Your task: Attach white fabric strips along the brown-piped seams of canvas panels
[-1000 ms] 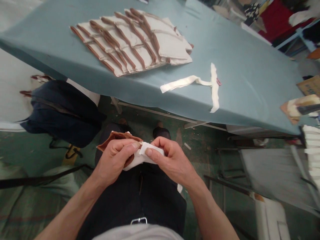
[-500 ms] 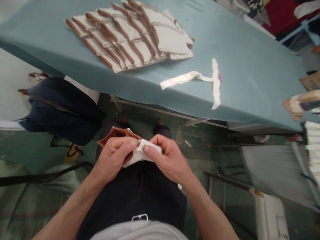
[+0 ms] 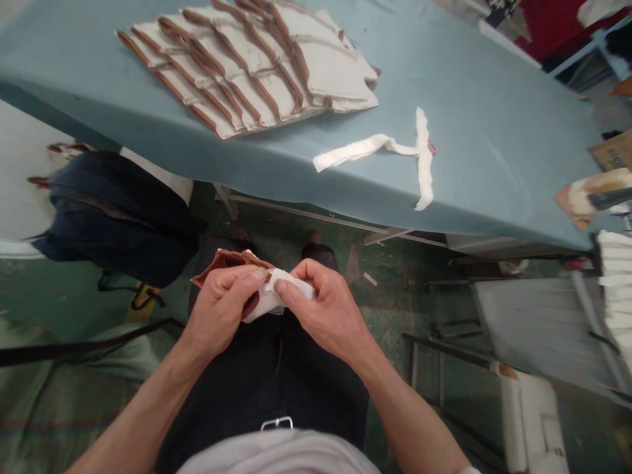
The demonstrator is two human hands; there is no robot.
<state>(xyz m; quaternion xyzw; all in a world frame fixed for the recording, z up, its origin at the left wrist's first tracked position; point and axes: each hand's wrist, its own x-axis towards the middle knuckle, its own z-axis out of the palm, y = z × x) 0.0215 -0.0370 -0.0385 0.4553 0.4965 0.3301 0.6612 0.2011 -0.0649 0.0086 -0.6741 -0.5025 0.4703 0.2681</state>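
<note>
Both hands work close together over my lap, below the table edge. My left hand (image 3: 222,309) is closed on a small cloth piece (image 3: 228,258) with a brown trim, its thumb pressing the white fabric. My right hand (image 3: 323,309) pinches the white part of the same cloth piece (image 3: 266,301) between thumb and fingers. The hands touch at the fingertips. Most of the cloth is hidden inside the two grips.
A teal-covered table (image 3: 474,131) lies ahead with a fanned stack of cream pieces with brown trim (image 3: 247,66) and a white fabric strip (image 3: 390,151). A dark bag (image 3: 113,217) sits at the left. Metal frames and white stacks stand at the right.
My right thumb has slid left along the white fabric toward the left hand, bunching it tighter. The view has shifted slightly.
</note>
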